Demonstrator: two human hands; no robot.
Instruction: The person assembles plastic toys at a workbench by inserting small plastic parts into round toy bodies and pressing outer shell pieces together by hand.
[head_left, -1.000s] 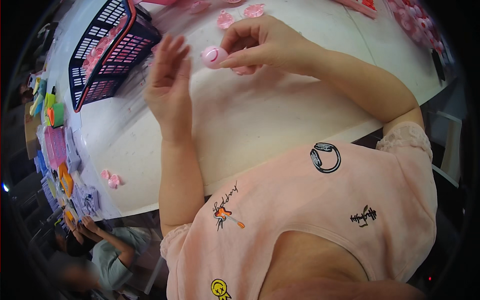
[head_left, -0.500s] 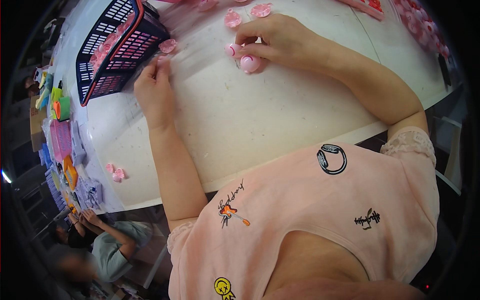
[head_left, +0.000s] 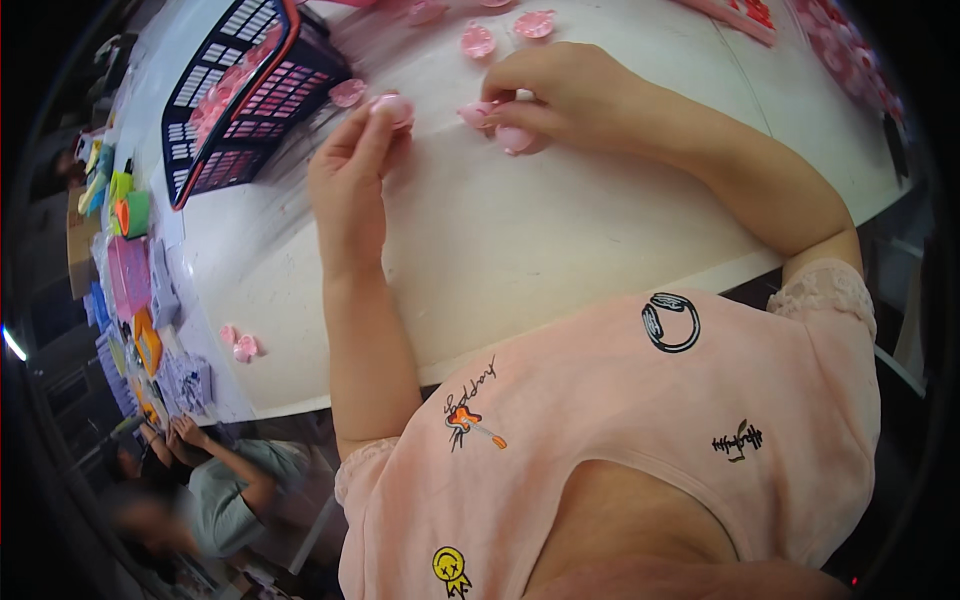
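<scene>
My left hand (head_left: 350, 160) pinches a glossy pink rounded plastic piece (head_left: 391, 108) between thumb and fingers, just above the white table. Facing it, my right hand (head_left: 565, 95) is closed on a small pink plastic piece (head_left: 474, 114) at its fingertips. A pink ball-shaped piece (head_left: 513, 139) shows under the right thumb; whether it is gripped or rests on the table I cannot make out. Beyond the right hand lie two translucent pink shell-like pieces, one nearer (head_left: 478, 41) and one farther right (head_left: 534, 23). Another pink shell piece (head_left: 348, 93) lies beside the basket.
A tilted navy basket (head_left: 318, 62) with pink pieces inside stands at the far left. Bagged pink-and-white balls (head_left: 845, 50) and a pink tray (head_left: 735, 15) lie far right. Small pink pieces (head_left: 243, 347) sit near the left edge. Another person (head_left: 235, 500) works at lower left.
My left hand has come away from beside the basket, moving right toward my right hand with a pink piece now in view. My right hand keeps its pinch; the view has shifted slightly.
</scene>
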